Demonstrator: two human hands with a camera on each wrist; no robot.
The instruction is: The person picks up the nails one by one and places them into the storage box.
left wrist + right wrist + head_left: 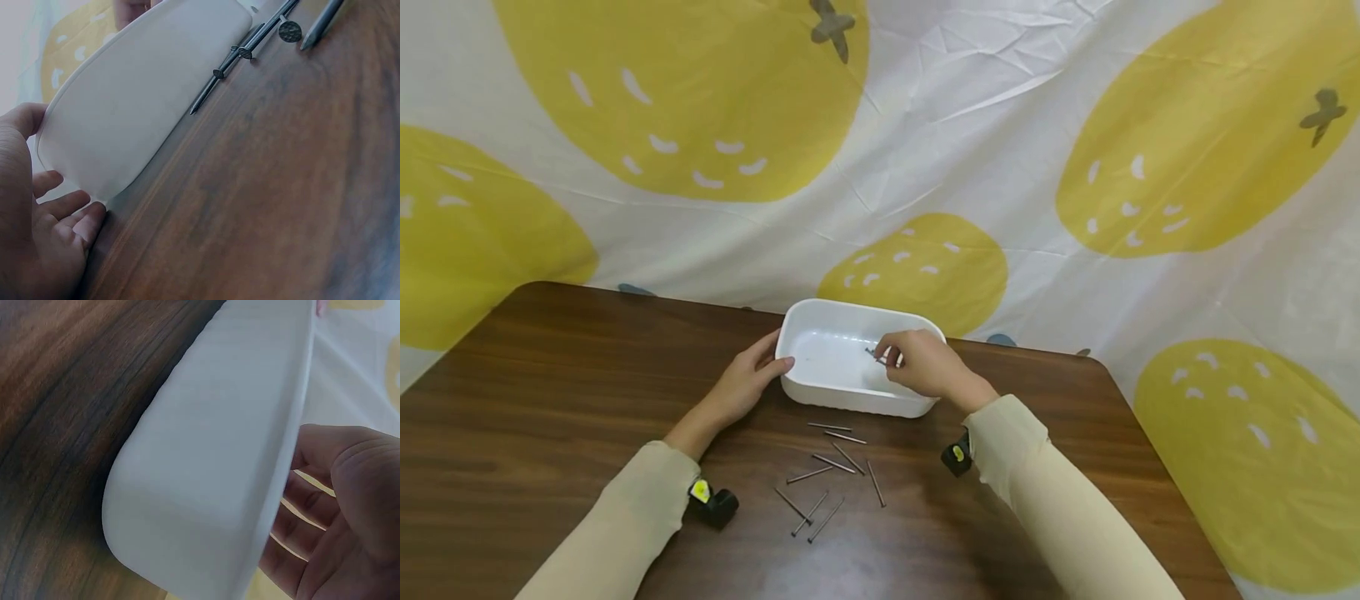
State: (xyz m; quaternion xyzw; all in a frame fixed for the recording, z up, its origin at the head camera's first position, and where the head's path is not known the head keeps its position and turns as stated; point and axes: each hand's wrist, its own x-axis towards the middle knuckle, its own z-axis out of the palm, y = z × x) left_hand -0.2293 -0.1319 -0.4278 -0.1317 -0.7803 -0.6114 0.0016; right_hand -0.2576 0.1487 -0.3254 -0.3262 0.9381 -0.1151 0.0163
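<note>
A white oblong plastic container [850, 397] stands near the table's far edge. My left hand [747, 382] grips its left end, the thumb over the rim and the fingers against the outer wall, as the left wrist view shows too. My right hand [928, 363] is inside the container at the right, pinching a nail [871, 353] between thumb and fingertips. In the right wrist view the container wall [200, 444] hides those fingertips. Several steel nails [838, 463] lie scattered on the table in front of the container, some crossing each other.
The dark wooden table [587, 417] has rounded far corners. Behind it hangs a white cloth [715, 242] printed with big yellow fruit. A small black camera is strapped to each wrist.
</note>
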